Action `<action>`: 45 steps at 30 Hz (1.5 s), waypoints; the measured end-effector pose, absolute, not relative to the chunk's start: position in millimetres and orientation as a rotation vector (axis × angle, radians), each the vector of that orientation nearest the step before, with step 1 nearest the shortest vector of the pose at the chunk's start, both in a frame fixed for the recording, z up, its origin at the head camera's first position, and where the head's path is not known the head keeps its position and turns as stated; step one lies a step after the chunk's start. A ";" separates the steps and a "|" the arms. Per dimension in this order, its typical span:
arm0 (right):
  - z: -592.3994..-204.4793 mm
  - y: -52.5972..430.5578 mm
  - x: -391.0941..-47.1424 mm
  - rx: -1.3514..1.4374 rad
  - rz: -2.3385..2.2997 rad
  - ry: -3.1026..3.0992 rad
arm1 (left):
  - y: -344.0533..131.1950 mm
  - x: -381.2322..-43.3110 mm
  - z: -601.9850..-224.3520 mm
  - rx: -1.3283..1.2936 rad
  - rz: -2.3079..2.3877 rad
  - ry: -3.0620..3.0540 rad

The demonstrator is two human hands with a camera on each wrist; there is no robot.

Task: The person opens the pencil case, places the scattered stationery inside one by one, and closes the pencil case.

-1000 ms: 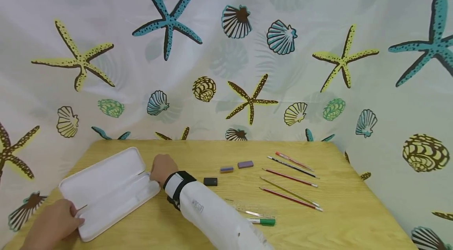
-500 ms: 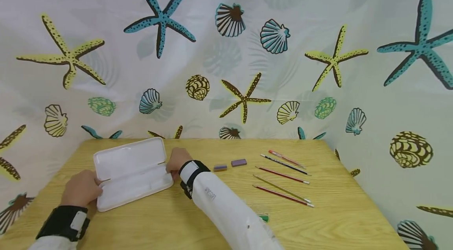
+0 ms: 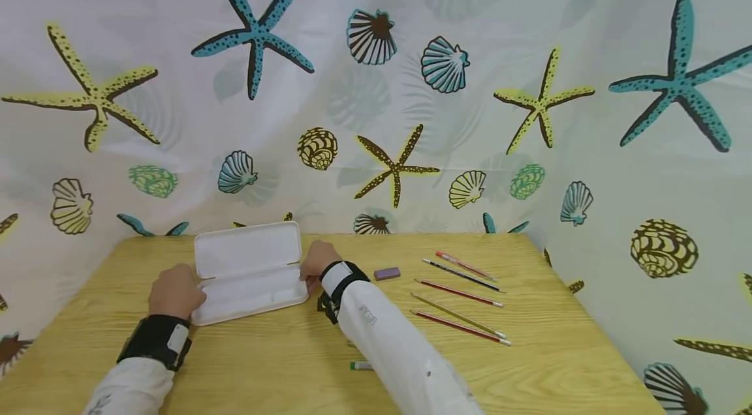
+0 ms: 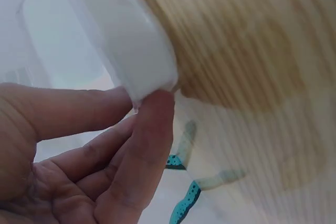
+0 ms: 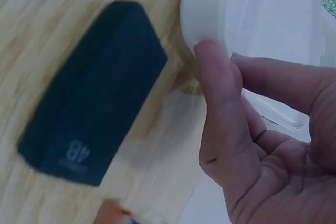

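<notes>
A white pencil case (image 3: 252, 297) stands with its lid (image 3: 249, 250) raised toward the curtain, its shallow tray facing me. My left hand (image 3: 175, 291) pinches the left end of the tray between thumb and fingers; in the left wrist view the fingertips (image 4: 157, 103) sit right at the corner. At the opposite end my right hand (image 3: 319, 260) pinches the rim, thumb inside and forefinger outside in the right wrist view. A dark eraser (image 5: 94, 93) marked 4B lies beside that hand, mostly hidden by the right wrist in the head view.
Several pencils (image 3: 458, 314) and a red-ended pen (image 3: 464, 265) lie in slanted rows to the right. A purple eraser (image 3: 386, 273) is right of the right hand. A green-ended marker (image 3: 361, 366) shows partly under the right sleeve. A patterned curtain (image 3: 376, 108) borders the table behind.
Both hands have moved the pencil case right and farther back on the table, turning it squarer to the curtain. The view has shifted slightly to the right.
</notes>
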State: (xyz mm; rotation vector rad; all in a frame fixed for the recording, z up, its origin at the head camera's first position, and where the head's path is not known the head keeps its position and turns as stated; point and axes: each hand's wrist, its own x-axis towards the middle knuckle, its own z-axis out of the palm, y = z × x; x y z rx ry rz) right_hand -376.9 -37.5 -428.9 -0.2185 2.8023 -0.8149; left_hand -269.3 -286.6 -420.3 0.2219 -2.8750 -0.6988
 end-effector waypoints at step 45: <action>-402.4 -13.3 -326.9 -0.255 -1.022 2.490 | -283.3 -264.6 -419.6 0.219 -0.724 -3.014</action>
